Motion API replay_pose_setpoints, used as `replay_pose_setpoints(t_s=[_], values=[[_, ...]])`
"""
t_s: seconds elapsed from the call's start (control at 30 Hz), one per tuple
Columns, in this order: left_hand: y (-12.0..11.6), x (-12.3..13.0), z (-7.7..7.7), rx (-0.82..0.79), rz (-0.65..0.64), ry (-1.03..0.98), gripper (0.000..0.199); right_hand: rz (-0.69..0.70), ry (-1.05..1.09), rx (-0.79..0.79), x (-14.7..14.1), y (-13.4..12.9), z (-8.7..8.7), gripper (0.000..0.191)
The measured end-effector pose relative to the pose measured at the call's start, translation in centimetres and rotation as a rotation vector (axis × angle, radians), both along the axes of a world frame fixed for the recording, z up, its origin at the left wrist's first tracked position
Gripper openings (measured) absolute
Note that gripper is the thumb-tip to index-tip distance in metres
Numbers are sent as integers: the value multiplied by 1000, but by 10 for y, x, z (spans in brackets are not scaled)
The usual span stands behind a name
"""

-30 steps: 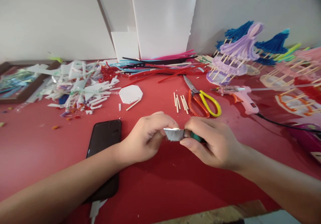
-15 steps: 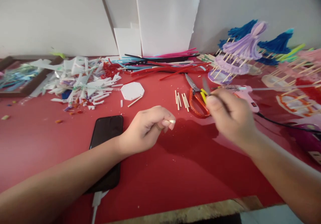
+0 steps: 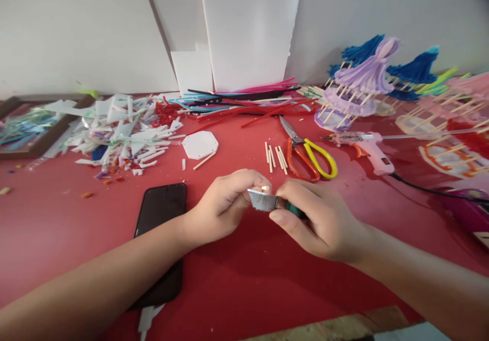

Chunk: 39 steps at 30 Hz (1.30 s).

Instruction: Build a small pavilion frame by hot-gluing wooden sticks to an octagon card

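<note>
My left hand [image 3: 229,201] pinches a short wooden stick [image 3: 265,188], and only its pale cut end shows beyond the fingertips. In my right hand [image 3: 324,219] is a knife [image 3: 262,201] with a short, wide blade and a dark green handle. The blade lies against or just in front of the stick's end; whether they touch I cannot tell. Beyond my hands lie several short wooden sticks [image 3: 275,158] in a small group. Scissors [image 3: 305,150] with one orange and one yellow handle rest beside them. Further left is a white octagonal piece [image 3: 200,145] with small holes, a stick at its edge.
A black phone [image 3: 162,214] lies under my left forearm. White scraps [image 3: 122,127] are heaped at the back left, near coloured pipe cleaners [image 3: 244,102]. To the right are a pink glue gun [image 3: 376,152] and a lilac carousel-like model [image 3: 351,99] on sticks.
My right hand has moved left and down from over the scissors, bringing the knife blade to the stick. The left hand stays nearly in place, still pinching the stick.
</note>
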<state>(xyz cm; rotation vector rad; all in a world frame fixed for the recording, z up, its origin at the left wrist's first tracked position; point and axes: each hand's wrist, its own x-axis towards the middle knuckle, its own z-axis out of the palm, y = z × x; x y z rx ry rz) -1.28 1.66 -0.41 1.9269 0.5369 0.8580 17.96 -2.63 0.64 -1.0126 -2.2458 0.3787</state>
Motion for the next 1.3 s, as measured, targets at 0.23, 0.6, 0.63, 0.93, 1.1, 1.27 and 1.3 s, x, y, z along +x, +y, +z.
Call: replay_pose_setpoints(t_s=[0.23, 0.6, 0.63, 0.93, 1.1, 1.27, 1.3], values=[[7, 7, -4, -576, 51, -329, 10, -158, 26, 71, 15, 11, -6, 21], [9, 8, 0, -880, 48, -393, 6, -183, 13, 310, 17, 14, -5, 13], [9, 8, -1, -865, 44, -347, 9, -110, -7, 316, 15, 12, -5, 13], [9, 10, 7, -694, 108, -74, 13, -63, -147, 271, 14, 14, -12, 8], [26, -5, 27, -39, 511, 418, 12, -179, -212, 261, 22, 19, -16, 4], [43, -31, 30, 411, 608, 1070, 4, -163, -449, 57, 17, 17, -13, 13], [44, -34, 27, 407, 582, 1119, 3, -156, -481, 0, 17, 16, -12, 15]])
